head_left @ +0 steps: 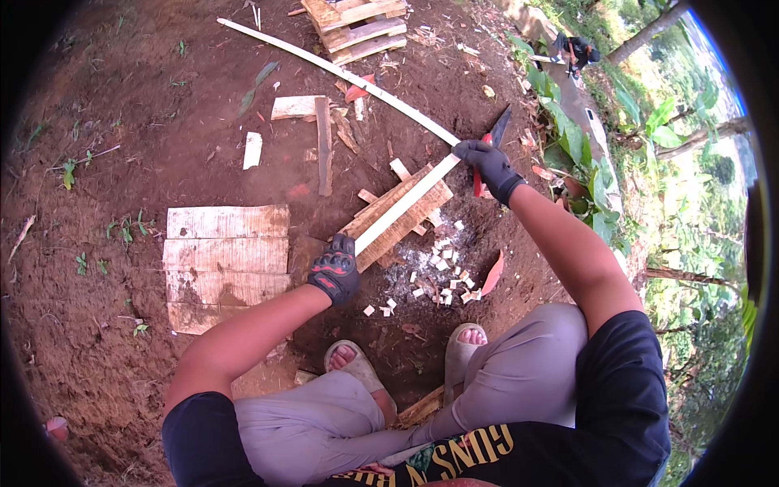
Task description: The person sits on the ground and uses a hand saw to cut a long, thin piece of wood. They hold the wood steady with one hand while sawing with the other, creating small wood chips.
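Observation:
In black gloves, both my hands grip a long, thin, pale wooden strip (pixel 408 200). My left hand (pixel 335 270) closes around its near end, and my right hand (pixel 489 168) closes on it farther up. At the right hand the pale length turns sharply and runs away to the far left; whether this is one bent piece or two cannot be told. Beneath the strip lies a rough brown plank (pixel 422 208), resting on smaller crossed sticks. A saw with a red handle and dark blade (pixel 501 127) lies beside my right hand, partly hidden by it.
Several small pale cut blocks (pixel 446 276) lie scattered on ash near my feet. Flat boards (pixel 227 256) are laid side by side at left. Stacked timber (pixel 357 32) stands at the far side. Another person (pixel 576 53) is at the far right, beyond green plants (pixel 572 134).

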Tool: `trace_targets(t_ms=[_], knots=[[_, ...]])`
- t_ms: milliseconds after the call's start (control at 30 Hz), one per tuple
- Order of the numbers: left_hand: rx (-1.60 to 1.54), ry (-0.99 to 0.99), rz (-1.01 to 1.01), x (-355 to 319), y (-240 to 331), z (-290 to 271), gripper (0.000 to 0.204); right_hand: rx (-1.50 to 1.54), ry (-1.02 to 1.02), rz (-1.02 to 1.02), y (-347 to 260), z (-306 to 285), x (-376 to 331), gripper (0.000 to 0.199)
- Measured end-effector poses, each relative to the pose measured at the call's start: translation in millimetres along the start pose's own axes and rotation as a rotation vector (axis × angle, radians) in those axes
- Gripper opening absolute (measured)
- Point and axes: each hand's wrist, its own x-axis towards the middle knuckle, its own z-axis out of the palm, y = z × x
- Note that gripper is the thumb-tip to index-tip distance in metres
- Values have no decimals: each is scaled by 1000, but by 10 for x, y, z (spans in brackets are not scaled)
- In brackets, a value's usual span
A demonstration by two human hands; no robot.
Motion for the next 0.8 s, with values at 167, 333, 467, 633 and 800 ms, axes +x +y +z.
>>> trace_targets(t_ms=[167,333,467,633,800], knots=[[38,33,20,-24,-11,23,56,-327,66,45,4,36,-82,37],[105,36,26,-78,114,-233,78,-483,65,54,-246,162,-313,38],[121,163,101,214,503,-325,97,-432,74,57,-214,322,-520,40],[3,412,202,860,1186,-288,105,-542,131,22,-179,439,-663,48],[-67,427,85,1319,1438,-174,106,-566,188,-59,-139,442,-596,54]])
